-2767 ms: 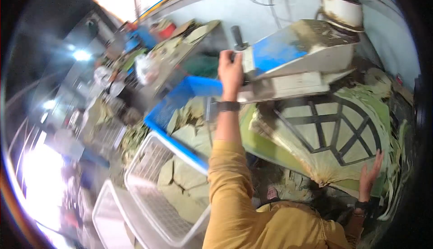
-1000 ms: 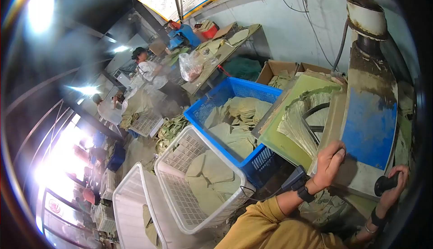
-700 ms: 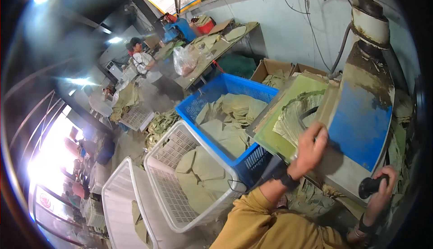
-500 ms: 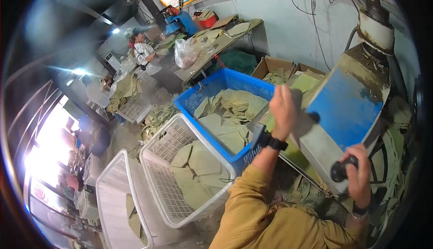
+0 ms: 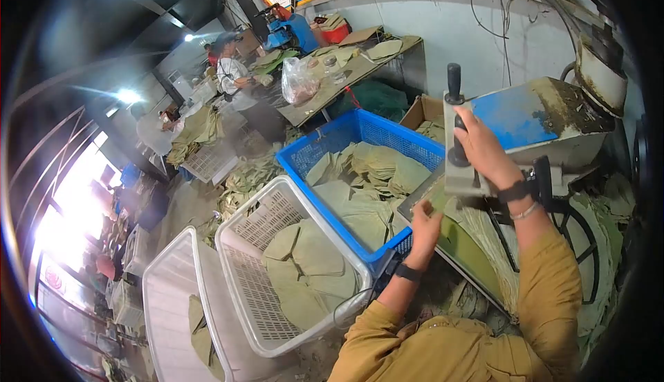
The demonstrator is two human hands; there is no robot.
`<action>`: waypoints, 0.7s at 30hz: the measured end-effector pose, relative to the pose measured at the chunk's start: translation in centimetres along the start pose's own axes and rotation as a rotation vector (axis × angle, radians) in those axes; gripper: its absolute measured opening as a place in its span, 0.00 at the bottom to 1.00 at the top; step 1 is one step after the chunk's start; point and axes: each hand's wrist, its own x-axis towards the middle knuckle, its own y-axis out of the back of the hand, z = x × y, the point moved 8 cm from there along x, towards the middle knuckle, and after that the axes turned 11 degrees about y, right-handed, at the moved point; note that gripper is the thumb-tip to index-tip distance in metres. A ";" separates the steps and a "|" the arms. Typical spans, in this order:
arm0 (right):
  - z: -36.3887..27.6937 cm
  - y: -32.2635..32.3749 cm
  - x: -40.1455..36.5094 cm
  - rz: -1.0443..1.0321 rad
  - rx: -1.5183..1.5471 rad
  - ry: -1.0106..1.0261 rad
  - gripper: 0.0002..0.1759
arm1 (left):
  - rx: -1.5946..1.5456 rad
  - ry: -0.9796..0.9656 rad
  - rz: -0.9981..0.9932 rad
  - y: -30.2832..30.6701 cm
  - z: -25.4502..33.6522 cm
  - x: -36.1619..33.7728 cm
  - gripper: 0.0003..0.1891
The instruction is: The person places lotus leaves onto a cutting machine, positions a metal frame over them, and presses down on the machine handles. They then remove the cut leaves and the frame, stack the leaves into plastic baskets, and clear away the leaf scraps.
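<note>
My right hand point(image 5: 481, 150) is closed around a black handle point(image 5: 459, 136) on the front of a machine's swing head, whose blue-topped cover point(image 5: 515, 116) extends to the right. A second black grip point(image 5: 453, 81) stands upright just above it. Below the head, my left hand point(image 5: 425, 233) is at the left edge of a board with green sheet material point(image 5: 467, 247). Its fingers are curled in, and what they hold, if anything, is hidden. Pale layered sheets point(image 5: 492, 247) lie beside the green surface, under the head.
A blue crate point(image 5: 321, 199) of cut green pieces stands left of the board. White baskets point(image 5: 252, 313) with more pieces are farther left. A worktable point(image 5: 360, 71) holds a plastic bag point(image 5: 299, 81). A co-worker point(image 5: 235, 81) stands behind it. Scraps point(image 5: 238, 181) cover the floor.
The machine head has swung and turned, uncovering the green sheets. My right hand has moved up and left with its handle; my left hand has dropped from beside the head to the board's edge.
</note>
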 end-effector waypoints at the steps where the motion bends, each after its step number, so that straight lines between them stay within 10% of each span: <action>1: 1.0 -0.1 0.3 0.026 -0.018 -0.007 0.26 | 0.025 -0.085 0.008 -1.1 -0.8 0.5 0.20; 7: 1.6 5.5 -7.5 -0.092 0.283 -0.313 0.29 | 0.138 0.018 -0.167 -4.2 -1.6 3.5 0.21; 15: -0.7 13.4 -25.2 -0.426 -0.083 -0.575 0.20 | 0.499 0.275 -0.624 -8.9 3.4 3.3 0.16; 21: -2.0 13.1 -29.1 -0.270 -0.004 -0.702 0.29 | 0.051 0.069 -0.637 -10.0 6.7 2.3 0.09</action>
